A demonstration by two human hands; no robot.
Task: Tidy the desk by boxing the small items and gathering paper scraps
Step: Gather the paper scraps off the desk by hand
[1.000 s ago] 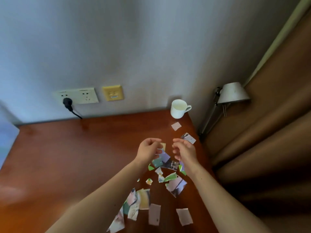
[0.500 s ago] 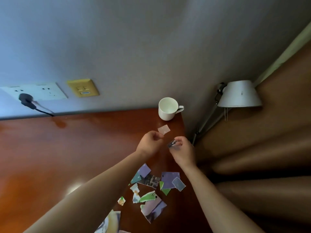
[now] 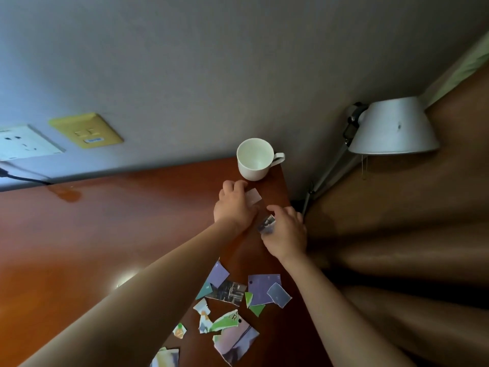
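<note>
A person's left hand [image 3: 235,207] reaches to the far right corner of a reddish wooden desk [image 3: 105,247]. Its fingers curl onto the edge of a pale paper scrap [image 3: 254,196], just in front of a white cup [image 3: 254,160] (whether the scrap has left the wood is unclear). The right hand [image 3: 287,234] pinches a dark printed scrap [image 3: 266,224], probably kept in hand so both strays can join the torn pile [image 3: 238,295] nearer the body.

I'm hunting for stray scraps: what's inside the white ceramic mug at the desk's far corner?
The white ceramic mug shows only bare white inner wall and bottom, with no scraps visible. Its near inner wall is hidden behind the rim.
</note>
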